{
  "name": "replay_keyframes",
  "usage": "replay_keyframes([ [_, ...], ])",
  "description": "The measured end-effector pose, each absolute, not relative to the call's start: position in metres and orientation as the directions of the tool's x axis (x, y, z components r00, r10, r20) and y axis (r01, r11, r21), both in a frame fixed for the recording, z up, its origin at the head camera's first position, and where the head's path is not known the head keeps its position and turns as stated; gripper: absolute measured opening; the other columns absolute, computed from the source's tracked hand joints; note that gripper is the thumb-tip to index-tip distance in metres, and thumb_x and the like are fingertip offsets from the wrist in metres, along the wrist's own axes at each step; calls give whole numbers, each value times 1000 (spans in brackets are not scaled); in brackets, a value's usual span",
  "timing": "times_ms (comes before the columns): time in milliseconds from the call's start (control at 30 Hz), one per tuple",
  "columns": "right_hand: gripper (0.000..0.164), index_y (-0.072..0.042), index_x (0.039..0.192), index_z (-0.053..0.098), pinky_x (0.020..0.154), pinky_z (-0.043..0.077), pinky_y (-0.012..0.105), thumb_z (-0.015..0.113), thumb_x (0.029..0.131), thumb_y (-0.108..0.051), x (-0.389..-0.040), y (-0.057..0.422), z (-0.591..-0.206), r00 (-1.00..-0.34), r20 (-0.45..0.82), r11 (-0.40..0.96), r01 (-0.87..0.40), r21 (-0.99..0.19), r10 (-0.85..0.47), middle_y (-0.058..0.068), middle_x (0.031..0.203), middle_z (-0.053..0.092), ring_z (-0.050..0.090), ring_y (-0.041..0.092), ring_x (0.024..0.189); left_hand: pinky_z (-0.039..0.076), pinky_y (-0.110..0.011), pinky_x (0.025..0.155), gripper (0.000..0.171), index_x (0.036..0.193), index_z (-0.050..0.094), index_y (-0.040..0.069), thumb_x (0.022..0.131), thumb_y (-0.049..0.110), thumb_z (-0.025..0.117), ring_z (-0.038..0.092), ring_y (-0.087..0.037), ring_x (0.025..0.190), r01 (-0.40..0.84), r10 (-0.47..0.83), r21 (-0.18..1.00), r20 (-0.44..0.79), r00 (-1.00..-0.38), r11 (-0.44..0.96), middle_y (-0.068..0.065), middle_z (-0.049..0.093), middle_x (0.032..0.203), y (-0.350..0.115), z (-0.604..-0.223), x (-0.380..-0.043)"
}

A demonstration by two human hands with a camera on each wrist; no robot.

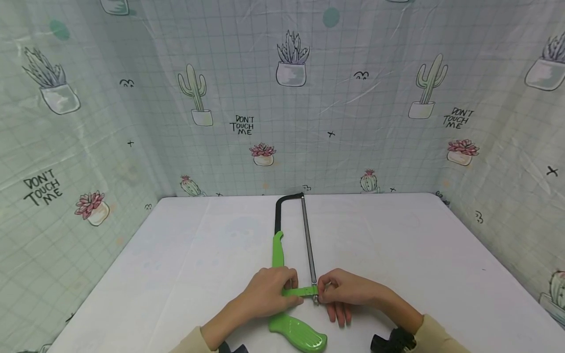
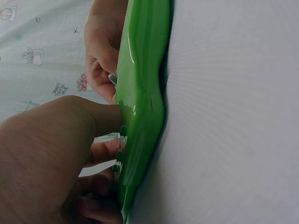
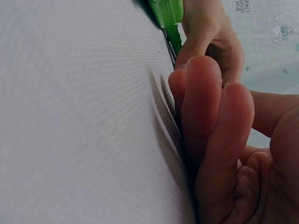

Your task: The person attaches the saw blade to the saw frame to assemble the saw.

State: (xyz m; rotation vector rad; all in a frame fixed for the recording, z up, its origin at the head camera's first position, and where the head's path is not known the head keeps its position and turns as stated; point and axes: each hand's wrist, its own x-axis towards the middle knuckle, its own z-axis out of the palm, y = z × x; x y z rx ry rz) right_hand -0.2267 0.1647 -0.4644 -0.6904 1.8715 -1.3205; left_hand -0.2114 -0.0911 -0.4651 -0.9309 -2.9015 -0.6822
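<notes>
A hacksaw with a green frame point(image 1: 277, 250) lies flat on the white table, its black bow at the far end and its green handle point(image 1: 302, 335) towards me. The grey blade point(image 1: 308, 240) runs along the right side, from the bow's tip to a green crossbar point(image 1: 302, 291). My left hand point(image 1: 267, 293) holds the crossbar between thumb and fingers where it meets the frame. At the crossbar's right end, my right hand point(image 1: 346, 288) pinches by a small metal screw fitting point(image 1: 316, 299). Its lower fingers point(image 3: 201, 102) hang loosely near the table; they hide the pinch in the right wrist view.
The white table point(image 1: 212, 245) extends around the saw on all sides. A patterned cloth point(image 1: 335, 108) with cactus drawings hangs behind it and along both sides. Dark straps point(image 1: 393, 341) sit near the wrists at the bottom edge.
</notes>
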Motion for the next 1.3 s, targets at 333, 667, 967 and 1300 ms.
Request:
replay_keyframes([
  [333,9,-2,99,61,43,50,23,55,98,-8,-226,166,-465,-582,-250,317,-14,-948,-774,7,66,71,65,8,47,36,-20,59,26,88,66,26,83,46,81,46,1,61,558,548,395,149,-823,730,19,54,72,-91,-464,-211],
  [667,8,-3,99,60,42,49,22,54,98,-8,-225,166,-466,-574,-242,309,-20,-951,-782,2,65,69,65,7,47,37,-21,58,26,89,66,26,83,47,81,46,0,61,551,546,407,140,-826,728,18,54,73,-91,-465,-210],
  [967,8,-3,99,61,42,49,22,55,97,-8,-225,167,-465,-579,-239,313,-29,-949,-779,4,65,70,65,9,46,36,-21,58,26,88,65,27,83,47,81,46,0,60,555,547,402,148,-824,728,19,53,72,-91,-465,-211],
  [1300,8,-4,98,61,42,49,23,54,97,-8,-226,167,-465,-577,-239,314,-32,-949,-781,5,65,69,65,9,46,36,-20,57,26,87,65,26,83,46,81,45,1,61,568,552,398,165,-817,721,19,54,72,-91,-464,-210],
])
